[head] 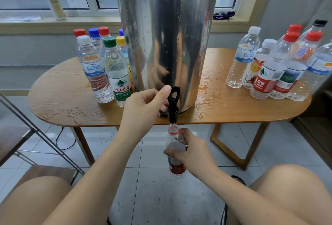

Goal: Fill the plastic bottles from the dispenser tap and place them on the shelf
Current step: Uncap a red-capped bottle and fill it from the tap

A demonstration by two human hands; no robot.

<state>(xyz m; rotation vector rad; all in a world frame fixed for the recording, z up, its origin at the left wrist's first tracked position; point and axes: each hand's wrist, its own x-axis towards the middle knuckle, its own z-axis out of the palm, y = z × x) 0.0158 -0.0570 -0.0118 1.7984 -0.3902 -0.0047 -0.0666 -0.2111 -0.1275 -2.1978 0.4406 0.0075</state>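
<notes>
Gripping black tap lever (174, 92) of steel dispenser (167, 36) with left hand (143, 103), thumb against lever top, fingers curled beneath. Clasping uncapped red-labelled bottle (177, 169) in right hand (193, 151), fingers wrapped round its upper body. Keeping bottle upright below table (62, 99) edge, mouth just under spout. Noting capped bottles grouped left (100, 77) and right (265, 77) of dispenser on wet tabletop.

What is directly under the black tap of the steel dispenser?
An uncapped plastic bottle, its mouth just below the tap, gripped by the right hand. That hand covers the bottle's middle, so the water level cannot be seen.
</notes>
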